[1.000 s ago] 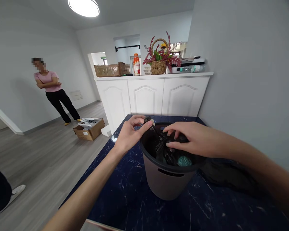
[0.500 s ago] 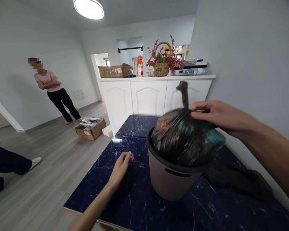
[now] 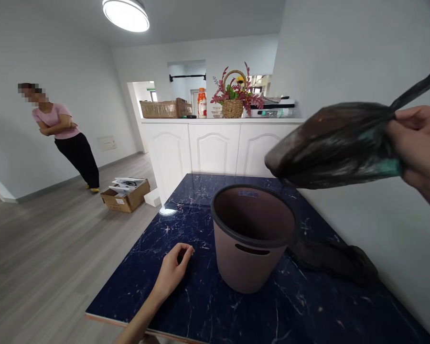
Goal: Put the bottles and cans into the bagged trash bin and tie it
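Note:
My right hand grips the gathered neck of a filled black plastic bag, which hangs tilted in the air above and right of the bin. The pinkish-brown bin stands upright on the dark blue marbled table, its inside visible and dark at the bottom. Left of the bin, my left hand is near the tabletop with thumb and fingertips pressed together; nothing shows between them. A flat, crumpled black bag lies on the table to the bin's right.
A wall runs along the table's right side. Behind the table, a white cabinet carries a flower basket, an orange bottle and a cardboard tray. An open carton sits on the floor at left. A person stands by the left wall.
My right hand has lifted the filled bag out of the bin, up and to the right. My left hand has shifted slightly down in view. The dark-trousered leg at the left edge has gone.

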Action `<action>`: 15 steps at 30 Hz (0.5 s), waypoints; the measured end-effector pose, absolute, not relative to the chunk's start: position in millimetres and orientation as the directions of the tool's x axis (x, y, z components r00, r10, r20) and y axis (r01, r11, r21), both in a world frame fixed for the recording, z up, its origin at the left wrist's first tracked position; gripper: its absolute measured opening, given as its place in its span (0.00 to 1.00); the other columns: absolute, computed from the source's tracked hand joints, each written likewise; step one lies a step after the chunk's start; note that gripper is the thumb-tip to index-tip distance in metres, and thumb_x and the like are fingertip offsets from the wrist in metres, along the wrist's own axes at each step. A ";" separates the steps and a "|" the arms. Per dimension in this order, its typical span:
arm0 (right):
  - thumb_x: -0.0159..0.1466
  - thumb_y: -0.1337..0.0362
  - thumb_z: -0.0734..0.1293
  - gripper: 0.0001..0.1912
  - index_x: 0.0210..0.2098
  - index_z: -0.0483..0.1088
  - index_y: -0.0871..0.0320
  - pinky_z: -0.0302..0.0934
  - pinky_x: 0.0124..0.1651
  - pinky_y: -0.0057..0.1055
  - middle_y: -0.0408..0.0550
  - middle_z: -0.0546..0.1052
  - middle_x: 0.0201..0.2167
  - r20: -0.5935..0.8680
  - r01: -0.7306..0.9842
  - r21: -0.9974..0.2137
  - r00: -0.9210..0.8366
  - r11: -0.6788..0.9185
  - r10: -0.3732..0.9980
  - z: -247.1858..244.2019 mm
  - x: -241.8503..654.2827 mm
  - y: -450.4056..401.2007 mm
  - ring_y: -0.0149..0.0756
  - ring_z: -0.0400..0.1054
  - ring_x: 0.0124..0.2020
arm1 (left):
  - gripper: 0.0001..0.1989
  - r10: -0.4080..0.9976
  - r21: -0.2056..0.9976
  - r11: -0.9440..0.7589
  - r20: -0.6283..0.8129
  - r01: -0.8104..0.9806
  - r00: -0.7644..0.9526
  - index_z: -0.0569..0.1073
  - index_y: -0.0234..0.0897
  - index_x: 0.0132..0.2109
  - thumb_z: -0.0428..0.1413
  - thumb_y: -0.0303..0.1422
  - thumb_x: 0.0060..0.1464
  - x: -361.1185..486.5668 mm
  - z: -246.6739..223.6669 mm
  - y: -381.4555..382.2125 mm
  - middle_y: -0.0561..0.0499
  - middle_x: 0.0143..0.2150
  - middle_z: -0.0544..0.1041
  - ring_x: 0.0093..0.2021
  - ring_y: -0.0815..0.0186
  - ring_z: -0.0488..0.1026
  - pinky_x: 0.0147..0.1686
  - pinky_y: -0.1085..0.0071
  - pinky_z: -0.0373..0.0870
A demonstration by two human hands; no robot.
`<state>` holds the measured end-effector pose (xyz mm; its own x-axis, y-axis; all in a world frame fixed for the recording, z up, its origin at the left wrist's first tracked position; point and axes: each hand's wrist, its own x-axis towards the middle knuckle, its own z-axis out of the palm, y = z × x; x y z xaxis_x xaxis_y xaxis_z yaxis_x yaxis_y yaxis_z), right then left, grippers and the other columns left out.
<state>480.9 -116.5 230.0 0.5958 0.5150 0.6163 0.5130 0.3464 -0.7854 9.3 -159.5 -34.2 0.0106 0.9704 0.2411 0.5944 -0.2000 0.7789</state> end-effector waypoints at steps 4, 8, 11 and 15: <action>0.66 0.68 0.69 0.13 0.50 0.77 0.64 0.60 0.44 0.41 0.60 0.82 0.46 0.655 0.778 -0.627 0.556 -0.042 0.512 175.5 507.2 -97.5 0.33 0.64 0.30 | 0.23 0.974 0.764 -0.199 0.224 0.614 0.038 0.78 0.42 0.42 0.52 0.55 0.68 7.9 -36.7 -158.4 0.50 0.39 0.82 0.38 0.58 0.77 0.41 0.65 0.71; 0.72 0.62 0.61 0.17 0.54 0.74 0.64 0.58 0.43 0.44 0.68 0.81 0.43 0.655 0.918 -0.373 0.366 -0.138 0.662 104.3 522.6 -76.5 0.47 0.69 0.35 | 0.22 0.976 0.761 -0.199 0.210 0.617 0.056 0.77 0.41 0.43 0.51 0.54 0.69 8.8 -36.7 -158.5 0.50 0.40 0.82 0.40 0.59 0.77 0.42 0.66 0.70; 0.72 0.61 0.58 0.17 0.50 0.74 0.63 0.58 0.46 0.46 0.72 0.81 0.44 0.617 0.945 -0.314 0.280 -0.096 0.736 60.0 518.1 -63.7 0.54 0.72 0.41 | 0.21 0.978 0.755 -0.190 0.200 0.628 0.055 0.77 0.41 0.43 0.52 0.53 0.69 9.7 -36.2 -158.3 0.50 0.40 0.82 0.40 0.58 0.77 0.41 0.66 0.69; 0.70 0.63 0.57 0.16 0.48 0.73 0.61 0.60 0.50 0.46 0.71 0.81 0.44 0.594 0.955 -0.288 0.234 -0.068 0.770 13.8 499.1 -41.4 0.56 0.74 0.45 | 0.19 0.980 0.750 -0.189 0.189 0.634 0.070 0.77 0.42 0.43 0.52 0.51 0.70 10.1 -37.1 -157.1 0.50 0.41 0.82 0.41 0.58 0.77 0.42 0.65 0.69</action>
